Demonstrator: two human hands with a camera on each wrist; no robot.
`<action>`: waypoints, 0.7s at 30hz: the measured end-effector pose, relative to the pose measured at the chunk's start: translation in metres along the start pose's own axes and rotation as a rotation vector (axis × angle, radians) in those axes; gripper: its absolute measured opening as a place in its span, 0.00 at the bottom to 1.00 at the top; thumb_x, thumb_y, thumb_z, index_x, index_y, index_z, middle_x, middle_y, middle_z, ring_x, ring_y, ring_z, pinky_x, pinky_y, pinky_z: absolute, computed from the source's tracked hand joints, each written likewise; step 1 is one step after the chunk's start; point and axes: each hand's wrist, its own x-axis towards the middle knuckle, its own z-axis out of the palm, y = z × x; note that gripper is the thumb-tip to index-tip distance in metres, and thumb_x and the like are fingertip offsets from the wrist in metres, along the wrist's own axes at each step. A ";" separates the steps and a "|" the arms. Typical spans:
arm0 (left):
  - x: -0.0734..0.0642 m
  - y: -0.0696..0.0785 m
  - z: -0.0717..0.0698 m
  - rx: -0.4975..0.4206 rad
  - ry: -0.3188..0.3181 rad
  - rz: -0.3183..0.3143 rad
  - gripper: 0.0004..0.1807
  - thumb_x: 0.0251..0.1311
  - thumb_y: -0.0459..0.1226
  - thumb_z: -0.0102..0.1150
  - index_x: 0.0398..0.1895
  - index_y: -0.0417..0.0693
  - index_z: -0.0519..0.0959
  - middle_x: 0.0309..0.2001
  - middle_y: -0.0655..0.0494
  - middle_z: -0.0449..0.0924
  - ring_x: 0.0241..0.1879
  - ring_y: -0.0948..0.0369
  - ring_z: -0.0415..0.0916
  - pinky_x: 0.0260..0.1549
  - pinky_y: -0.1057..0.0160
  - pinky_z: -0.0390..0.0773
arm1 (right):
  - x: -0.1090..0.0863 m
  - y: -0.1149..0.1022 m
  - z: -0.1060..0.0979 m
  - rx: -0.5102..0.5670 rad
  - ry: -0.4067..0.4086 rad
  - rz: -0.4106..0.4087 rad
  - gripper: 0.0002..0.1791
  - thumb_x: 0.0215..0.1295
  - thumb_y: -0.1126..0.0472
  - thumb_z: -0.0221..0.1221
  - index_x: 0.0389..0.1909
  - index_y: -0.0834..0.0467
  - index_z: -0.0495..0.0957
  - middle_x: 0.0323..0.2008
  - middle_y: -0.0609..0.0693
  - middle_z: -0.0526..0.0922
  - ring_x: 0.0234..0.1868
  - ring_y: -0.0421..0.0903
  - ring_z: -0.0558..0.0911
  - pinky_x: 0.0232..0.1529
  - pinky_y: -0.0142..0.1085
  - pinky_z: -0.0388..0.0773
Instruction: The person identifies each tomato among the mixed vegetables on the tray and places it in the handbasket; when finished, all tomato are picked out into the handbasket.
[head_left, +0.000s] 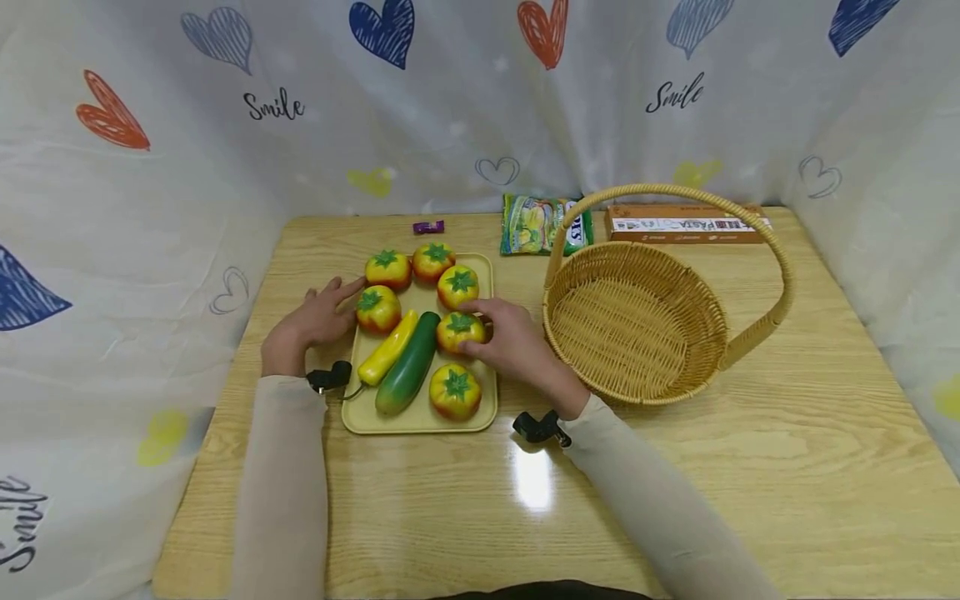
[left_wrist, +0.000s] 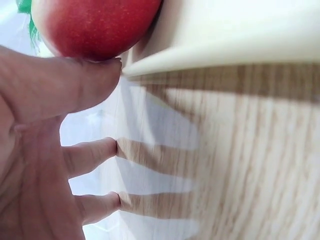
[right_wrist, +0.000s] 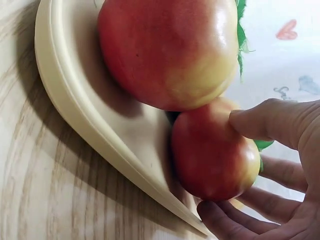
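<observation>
Several red-and-yellow toy tomatoes with green leaf tops lie on a yellow tray [head_left: 420,423], along with a long yellow pepper [head_left: 388,347] and a green cucumber-like vegetable [head_left: 409,367]. My right hand [head_left: 513,342] holds a tomato [right_wrist: 215,155] at the tray's right side, thumb on one side and fingers on the other. A larger-looking front tomato [right_wrist: 170,50] sits right beside it in the right wrist view. At the tray's left edge, my left hand [head_left: 322,315] has its fingers extended; its thumb [left_wrist: 75,85] lies against a left tomato [left_wrist: 95,25].
Right of the tray stands a wicker basket [head_left: 630,333] with a tall arched handle [head_left: 780,275]. Behind are a green snack bag [head_left: 534,225], a long pasta box [head_left: 686,225] and a small purple packet [head_left: 428,227]. A heart-printed curtain [head_left: 450,108] borders the wooden table [head_left: 420,517].
</observation>
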 end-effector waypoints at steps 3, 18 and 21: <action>0.000 0.001 0.001 0.000 0.005 -0.006 0.39 0.81 0.40 0.45 0.91 0.49 0.50 0.87 0.23 0.34 0.80 0.14 0.28 0.77 0.16 0.38 | -0.001 0.001 0.001 -0.014 -0.014 0.005 0.31 0.68 0.53 0.75 0.71 0.55 0.82 0.67 0.55 0.85 0.64 0.53 0.84 0.67 0.48 0.82; 0.002 -0.001 0.002 -0.012 0.019 -0.023 0.38 0.81 0.40 0.44 0.91 0.51 0.50 0.87 0.25 0.34 0.80 0.15 0.28 0.77 0.17 0.40 | -0.009 -0.018 -0.017 0.057 -0.013 -0.089 0.32 0.68 0.58 0.75 0.72 0.57 0.81 0.70 0.57 0.82 0.66 0.54 0.84 0.65 0.46 0.86; 0.001 -0.001 0.002 -0.015 0.021 -0.030 0.38 0.81 0.39 0.44 0.91 0.51 0.50 0.87 0.25 0.34 0.80 0.15 0.27 0.77 0.17 0.40 | -0.014 -0.028 -0.032 0.124 -0.013 -0.153 0.32 0.68 0.60 0.75 0.72 0.57 0.80 0.70 0.55 0.81 0.66 0.53 0.84 0.66 0.44 0.86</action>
